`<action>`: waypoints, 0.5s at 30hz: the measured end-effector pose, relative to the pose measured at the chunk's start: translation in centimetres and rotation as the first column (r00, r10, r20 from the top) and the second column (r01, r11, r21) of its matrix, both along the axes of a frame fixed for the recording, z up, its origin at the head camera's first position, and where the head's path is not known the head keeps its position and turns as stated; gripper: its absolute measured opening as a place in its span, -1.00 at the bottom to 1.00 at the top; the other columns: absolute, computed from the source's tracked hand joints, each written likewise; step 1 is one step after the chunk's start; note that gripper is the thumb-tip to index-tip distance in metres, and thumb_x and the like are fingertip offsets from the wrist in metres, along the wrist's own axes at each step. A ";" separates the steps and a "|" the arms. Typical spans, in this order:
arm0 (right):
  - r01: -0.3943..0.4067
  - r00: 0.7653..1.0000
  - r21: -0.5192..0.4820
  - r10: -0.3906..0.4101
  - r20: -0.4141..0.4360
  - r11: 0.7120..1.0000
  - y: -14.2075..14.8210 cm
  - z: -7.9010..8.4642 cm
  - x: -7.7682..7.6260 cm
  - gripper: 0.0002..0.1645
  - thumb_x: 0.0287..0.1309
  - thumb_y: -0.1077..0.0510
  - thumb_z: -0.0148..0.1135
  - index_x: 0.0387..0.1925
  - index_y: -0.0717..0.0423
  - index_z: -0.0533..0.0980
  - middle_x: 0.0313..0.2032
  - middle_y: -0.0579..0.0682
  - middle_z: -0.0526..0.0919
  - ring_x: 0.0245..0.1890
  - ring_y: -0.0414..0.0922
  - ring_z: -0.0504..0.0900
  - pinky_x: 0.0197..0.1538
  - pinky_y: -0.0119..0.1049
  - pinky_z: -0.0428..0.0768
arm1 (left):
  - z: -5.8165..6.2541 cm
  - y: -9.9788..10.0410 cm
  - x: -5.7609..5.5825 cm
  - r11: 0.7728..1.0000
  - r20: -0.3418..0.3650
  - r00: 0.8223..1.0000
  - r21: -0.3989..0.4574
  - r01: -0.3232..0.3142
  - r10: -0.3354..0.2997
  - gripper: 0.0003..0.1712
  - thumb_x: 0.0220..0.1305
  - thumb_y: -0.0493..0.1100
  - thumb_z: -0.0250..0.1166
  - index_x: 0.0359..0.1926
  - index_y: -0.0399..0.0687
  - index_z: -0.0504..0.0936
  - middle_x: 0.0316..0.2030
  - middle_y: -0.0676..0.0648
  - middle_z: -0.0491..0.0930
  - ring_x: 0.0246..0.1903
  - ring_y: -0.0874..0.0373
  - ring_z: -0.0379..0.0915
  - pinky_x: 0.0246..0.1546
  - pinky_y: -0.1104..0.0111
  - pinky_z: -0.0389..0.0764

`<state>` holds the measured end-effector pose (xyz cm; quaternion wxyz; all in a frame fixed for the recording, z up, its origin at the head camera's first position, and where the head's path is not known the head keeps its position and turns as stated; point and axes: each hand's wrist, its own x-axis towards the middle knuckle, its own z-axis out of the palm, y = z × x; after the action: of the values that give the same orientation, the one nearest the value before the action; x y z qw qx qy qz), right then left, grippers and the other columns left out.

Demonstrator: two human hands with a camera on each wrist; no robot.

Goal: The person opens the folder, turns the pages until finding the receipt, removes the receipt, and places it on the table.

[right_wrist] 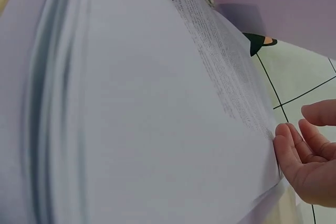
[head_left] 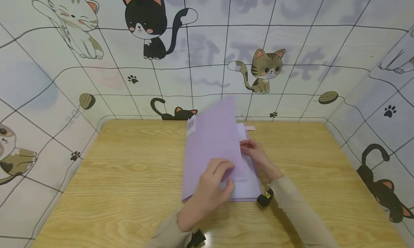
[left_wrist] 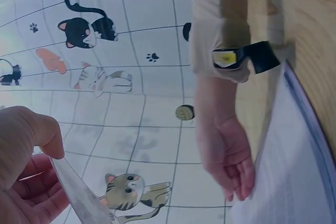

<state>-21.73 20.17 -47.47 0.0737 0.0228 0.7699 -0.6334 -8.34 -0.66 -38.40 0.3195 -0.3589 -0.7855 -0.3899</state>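
A purple folder [head_left: 210, 143] lies on the table with its front cover tilted up, and printed white sheets [head_left: 244, 172] show beneath it. My left hand [head_left: 210, 183] pinches the edge of the raised cover; in the left wrist view, the left hand [left_wrist: 31, 166] has thumb and fingers on either side of that thin edge. At the right side of the sheets is my right hand [head_left: 255, 154]. In the right wrist view, fingertips of the right hand [right_wrist: 310, 163] touch the edge of the paper [right_wrist: 157, 108], with the thumb standing apart from them.
The wooden table [head_left: 129, 161] extends on both sides of the folder. A pink tab [head_left: 250, 128] sticks out at the folder's upper right. Behind stands a white wall covering [head_left: 207, 79] with cat drawings. Each wrist wears a black strap-on device [head_left: 265, 197].
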 end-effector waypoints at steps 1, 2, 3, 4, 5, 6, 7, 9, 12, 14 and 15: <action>-0.002 1.000 0.001 0.002 0.002 1.000 0.0 0.0 0.0 -0.59 0.15 0.35 0.11 0.04 0.46 0.37 -0.05 0.32 0.53 -0.22 -0.22 0.53 -0.15 -0.48 0.51 | 0.2 -0.3 0.1 1.000 -0.010 1.000 0.012 -0.004 0.004 -0.59 -0.25 -0.46 0.18 -0.21 -0.27 0.51 -0.20 -0.11 0.48 -0.16 0.07 0.42 -0.12 0.49 0.51; -0.003 1.000 0.007 0.003 0.003 1.000 -0.1 -0.1 0.0 -0.59 0.15 0.35 0.12 0.04 0.46 0.38 -0.05 0.32 0.53 -0.22 -0.21 0.53 -0.15 -0.49 0.50 | 0.4 -0.6 0.1 1.000 -0.020 1.000 0.025 -0.008 0.008 -0.58 -0.25 -0.46 0.17 -0.21 -0.28 0.51 -0.20 -0.11 0.48 -0.16 0.06 0.43 -0.12 0.49 0.51; -0.006 1.000 0.012 0.006 0.002 1.000 -0.1 -0.1 0.0 -0.59 0.15 0.35 0.12 0.04 0.46 0.38 -0.05 0.33 0.52 -0.21 -0.19 0.53 -0.14 -0.48 0.49 | 0.6 -0.9 0.1 0.999 -0.035 0.999 0.035 -0.015 0.016 -0.57 -0.26 -0.46 0.16 -0.20 -0.29 0.51 -0.20 -0.12 0.49 -0.17 0.06 0.44 -0.12 0.49 0.51; -0.010 1.000 0.022 0.010 0.006 1.000 -0.1 -0.2 0.0 -0.59 0.16 0.34 0.12 0.04 0.45 0.38 -0.05 0.33 0.52 -0.20 -0.17 0.52 -0.14 -0.48 0.49 | 0.7 -1.2 0.2 0.999 -0.049 0.998 0.046 -0.023 0.025 -0.56 -0.27 -0.47 0.15 -0.20 -0.30 0.51 -0.20 -0.13 0.49 -0.18 0.05 0.44 -0.12 0.48 0.52; -0.012 1.000 0.034 0.011 0.013 0.999 -0.1 -0.3 -0.1 -0.59 0.16 0.33 0.12 0.05 0.44 0.38 -0.05 0.32 0.52 -0.19 -0.15 0.52 -0.13 -0.48 0.48 | 0.9 -1.5 0.2 0.998 -0.065 0.997 0.056 -0.029 0.032 -0.55 -0.28 -0.47 0.15 -0.19 -0.31 0.51 -0.20 -0.14 0.49 -0.18 0.04 0.45 -0.12 0.47 0.52; -0.017 1.000 0.050 0.016 0.017 0.999 -0.1 -0.4 -0.2 -0.59 0.17 0.32 0.12 0.05 0.42 0.39 -0.05 0.31 0.52 -0.18 -0.13 0.52 -0.13 -0.48 0.48 | 1.0 -1.8 0.3 0.997 -0.079 0.996 0.065 -0.034 0.040 -0.54 -0.29 -0.47 0.14 -0.19 -0.32 0.51 -0.20 -0.15 0.49 -0.19 0.03 0.45 -0.12 0.46 0.52; -0.020 0.999 0.059 0.018 0.026 0.998 -0.1 -0.4 -0.2 -0.60 0.18 0.31 0.12 0.05 0.41 0.39 -0.05 0.29 0.52 -0.16 -0.12 0.51 -0.12 -0.48 0.47 | 1.2 -2.1 0.3 0.997 -0.092 0.995 0.071 -0.039 0.045 -0.54 -0.30 -0.48 0.14 -0.18 -0.33 0.51 -0.21 -0.16 0.49 -0.20 0.02 0.45 -0.13 0.46 0.53; -0.025 0.999 0.081 0.023 0.032 0.996 -0.1 -0.5 -0.3 -0.61 0.19 0.31 0.11 0.05 0.39 0.40 -0.06 0.26 0.52 -0.14 -0.08 0.51 -0.10 -0.47 0.47 | 1.4 -2.7 0.4 0.995 -0.105 0.993 0.081 -0.050 0.058 -0.53 -0.30 -0.48 0.13 -0.18 -0.35 0.50 -0.21 -0.18 0.49 -0.20 0.00 0.45 -0.12 0.44 0.53; -0.034 0.999 0.092 0.032 0.022 0.995 -0.3 -0.5 -0.3 -0.63 0.19 0.33 0.11 0.03 0.41 0.40 -0.06 0.27 0.52 -0.11 -0.03 0.51 -0.09 -0.45 0.46 | 1.7 -3.7 0.6 0.994 -0.108 0.992 0.088 -0.063 0.072 -0.52 -0.29 -0.49 0.11 -0.16 -0.38 0.49 -0.21 -0.20 0.48 -0.22 -0.01 0.45 -0.14 0.44 0.54; -0.043 0.999 0.099 0.043 0.001 0.994 -0.3 -0.5 -0.2 -0.63 0.18 0.36 0.10 0.02 0.44 0.40 -0.05 0.32 0.51 -0.10 0.00 0.51 -0.06 -0.42 0.46 | 1.9 -4.4 0.7 0.992 -0.103 0.992 0.106 -0.068 0.079 -0.52 -0.27 -0.50 0.08 -0.15 -0.40 0.48 -0.20 -0.21 0.48 -0.24 -0.01 0.47 -0.17 0.44 0.55; -0.047 0.999 0.102 0.048 -0.007 0.994 -0.4 -0.4 -0.2 -0.63 0.17 0.37 0.10 0.02 0.46 0.40 -0.04 0.33 0.51 -0.09 0.01 0.51 -0.05 -0.40 0.45 | 2.0 -4.7 0.7 0.991 -0.098 0.992 0.116 -0.070 0.081 -0.53 -0.26 -0.50 0.07 -0.15 -0.41 0.47 -0.20 -0.22 0.48 -0.25 -0.01 0.48 -0.19 0.44 0.56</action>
<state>-21.96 19.78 -47.91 0.0838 0.0052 0.8020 -0.5914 -7.63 -5.38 -36.39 0.3935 -0.3299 -0.7581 -0.4021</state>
